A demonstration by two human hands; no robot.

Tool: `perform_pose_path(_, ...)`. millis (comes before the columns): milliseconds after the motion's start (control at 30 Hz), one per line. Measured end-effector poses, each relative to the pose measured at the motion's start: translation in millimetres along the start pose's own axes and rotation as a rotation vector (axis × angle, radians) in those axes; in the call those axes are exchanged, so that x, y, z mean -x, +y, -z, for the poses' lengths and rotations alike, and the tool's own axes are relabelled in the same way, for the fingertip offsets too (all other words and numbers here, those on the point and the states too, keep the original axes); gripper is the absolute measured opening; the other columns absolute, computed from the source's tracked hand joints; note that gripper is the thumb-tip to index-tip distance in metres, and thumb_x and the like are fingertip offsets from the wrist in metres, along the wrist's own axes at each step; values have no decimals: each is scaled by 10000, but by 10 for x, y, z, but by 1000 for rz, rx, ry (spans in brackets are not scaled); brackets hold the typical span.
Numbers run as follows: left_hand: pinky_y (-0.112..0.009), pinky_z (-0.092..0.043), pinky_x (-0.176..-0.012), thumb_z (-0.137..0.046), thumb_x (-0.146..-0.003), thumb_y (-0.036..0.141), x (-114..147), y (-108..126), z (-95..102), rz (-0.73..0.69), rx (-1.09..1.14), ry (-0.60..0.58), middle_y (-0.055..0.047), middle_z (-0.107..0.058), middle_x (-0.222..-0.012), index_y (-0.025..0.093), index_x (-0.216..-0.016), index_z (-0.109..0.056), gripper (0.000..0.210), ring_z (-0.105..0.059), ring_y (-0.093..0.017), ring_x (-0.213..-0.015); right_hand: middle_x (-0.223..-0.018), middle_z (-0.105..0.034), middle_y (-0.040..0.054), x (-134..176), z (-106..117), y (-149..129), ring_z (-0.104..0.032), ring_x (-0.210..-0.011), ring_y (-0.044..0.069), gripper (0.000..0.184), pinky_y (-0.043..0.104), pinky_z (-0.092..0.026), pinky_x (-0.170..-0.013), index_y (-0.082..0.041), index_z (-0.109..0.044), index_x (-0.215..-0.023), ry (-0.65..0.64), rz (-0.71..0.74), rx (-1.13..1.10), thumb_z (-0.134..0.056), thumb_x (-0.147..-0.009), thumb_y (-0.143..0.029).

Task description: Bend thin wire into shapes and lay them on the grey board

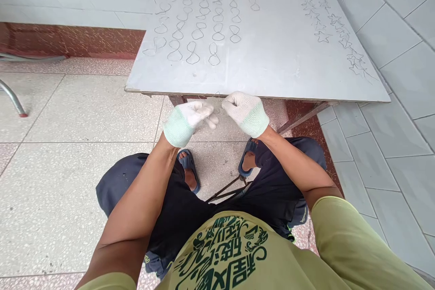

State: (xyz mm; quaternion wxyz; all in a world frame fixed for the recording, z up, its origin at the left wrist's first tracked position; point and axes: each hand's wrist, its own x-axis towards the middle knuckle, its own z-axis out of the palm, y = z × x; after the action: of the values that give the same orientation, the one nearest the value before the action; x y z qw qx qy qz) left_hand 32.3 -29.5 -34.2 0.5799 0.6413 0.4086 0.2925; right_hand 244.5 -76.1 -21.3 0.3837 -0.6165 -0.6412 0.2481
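Note:
A thin piece of wire (216,94) curves up between my gloved hands, just off the front edge of the table. My left hand (195,115) pinches toward its left end with thumb and forefinger, the lower fingers hanging loose and slightly blurred. My right hand (242,105) is closed, fingertips pressed together at the wire's right side. The exact grip points are hidden by the white gloves. Beyond them, bent wire figure-eights (214,54) lie in several rows on the white tabletop (268,63).
Star-shaped wire pieces (321,36) lie in rows along the table's right side, near the tiled wall (401,45). Table legs (304,116) stand below the front edge. My knees and slippers (190,170) are under my arms. A curved metal leg (12,96) shows at far left.

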Motion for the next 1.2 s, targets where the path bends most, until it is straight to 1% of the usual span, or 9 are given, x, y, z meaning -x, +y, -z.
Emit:
perform_pose_path(167, -338, -708, -783, -1030, -837, 652, -47, -37, -151, 81, 162, 43, -177, -917, -939, 161, -909, -842, 531, -906, -294, -911, -858, -780, -3, -3, -64, 60, -720, -870, 203, 272, 349, -511, -898, -265, -636, -804, 20, 5, 27, -637, -1075, -248)
perform_pose_path(400, -229, -590, -595, -1064, -828, 530, -41, -92, -188, 107, 206, 136, -191, -938, -1119, 137, -1093, -899, 502, -907, -317, -1072, -779, -733, -22, -26, -49, 6, -689, -832, 198, 288, 351, -485, -858, -264, -636, -762, -41, -103, -50, -632, -1037, -179)
perform_pose_path(600, -204, -497, -504, -1120, -776, 462, -48, -55, -210, 181, 345, 116, -214, -919, -1053, 109, -1084, -903, 517, -889, -291, -966, -626, -665, -42, -48, -12, -68, -646, -693, 159, 386, 328, -496, -790, -265, -611, -629, -128, -220, -215, -644, -977, -101)
perform_pose_path(700, -210, -421, -469, -1131, -740, 493, -42, -72, -201, 176, 317, 102, -179, -901, -933, 126, -1029, -908, 518, -851, -257, -856, -586, -658, -50, -43, -7, -62, -630, -642, 139, 370, 302, -485, -734, -257, -635, -625, -139, -232, -292, -643, -945, -71)
perform_pose_path(800, -241, -398, -468, -1108, -749, 548, -26, -120, -165, 123, 234, 69, -139, -873, -822, 143, -959, -912, 497, -735, -189, -673, -557, -653, -57, -40, -37, -15, -614, -610, 125, 333, 278, -471, -693, -249, -652, -636, -144, -247, -394, -650, -898, -43)
perform_pose_path(900, -263, -424, -487, -1058, -799, 563, -50, -169, -105, 76, 147, 58, -112, -846, -747, 146, -950, -921, 464, -629, -151, -570, -519, -632, -65, -53, -97, 62, -580, -556, 120, 311, 271, -452, -648, -250, -655, -642, -197, -276, -529, -667, -886, -57)
perform_pose_path(1033, -264, -493, -518, -1021, -823, 570, -133, -176, -21, 61, 46, -35, -98, -857, -767, 148, -1016, -918, 476, -668, -164, -574, -497, -611, -64, -86, -170, 158, -551, -505, 116, 334, 278, -416, -608, -252, -659, -634, -272, -291, -625, -678, -936, -110)
perform_pose_path(1100, -267, -540, -557, -1006, -839, 619, -149, -163, -5, 33, 69, -60, -114, -887, -853, 151, -1104, -909, 547, -769, -208, -672, -510, -625, -59, -93, -192, 190, -571, -517, 118, 352, 279, -437, -629, -251, -671, -647, -252, -264, -655, -678, -980, -136)
perform_pose_path(1200, -308, -636, -669, -966, -881, 732, -119, -157, -33, -24, 239, -2, -164, -926, -1035, 164, -1246, -871, 681, -896, -314, -944, -550, -637, -68, -88, -222, 219, -598, -554, 126, 326, 284, -494, -678, -254, -692, -714, -187, -243, -737, -711, -1034, -195)
